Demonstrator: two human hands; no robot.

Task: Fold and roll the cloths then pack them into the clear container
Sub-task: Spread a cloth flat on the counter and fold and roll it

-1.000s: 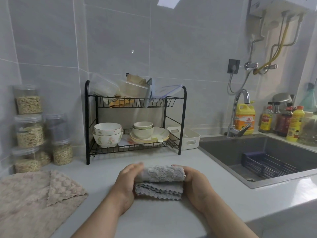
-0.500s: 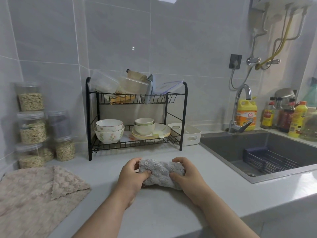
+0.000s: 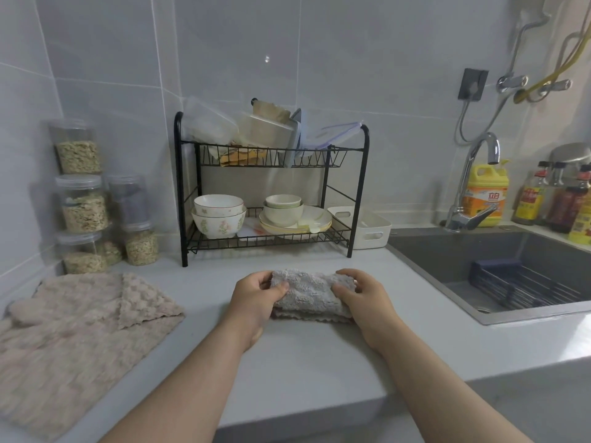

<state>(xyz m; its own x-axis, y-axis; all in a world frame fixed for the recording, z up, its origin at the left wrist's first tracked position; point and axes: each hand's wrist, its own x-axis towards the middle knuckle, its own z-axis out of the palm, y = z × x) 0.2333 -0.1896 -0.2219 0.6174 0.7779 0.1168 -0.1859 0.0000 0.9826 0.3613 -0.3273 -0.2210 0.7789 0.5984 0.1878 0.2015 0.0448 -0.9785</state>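
Observation:
A grey textured cloth (image 3: 311, 294), rolled into a thick bundle, lies on the white counter (image 3: 303, 356) in front of me. My left hand (image 3: 256, 298) grips its left end and my right hand (image 3: 364, 297) grips its right end, thumbs pressing on top. A pile of beige cloths (image 3: 73, 334) lies spread at the left of the counter, one corner folded over. Clear plastic containers (image 3: 211, 126) sit on the top shelf of the black rack (image 3: 358, 193); I cannot tell which one is the task's.
The rack's lower shelf holds bowls (image 3: 219, 215) and plates. Stacked jars of grain (image 3: 83, 206) stand at the back left. A white bin (image 3: 364, 227) sits beside the rack. A sink (image 3: 499, 273) with a faucet (image 3: 473, 183) and bottles is at the right.
The cloth has been rolled up from a folded stack with a loose lower layer into a tighter bundle. Both hands stayed on its ends; the view shifted slightly.

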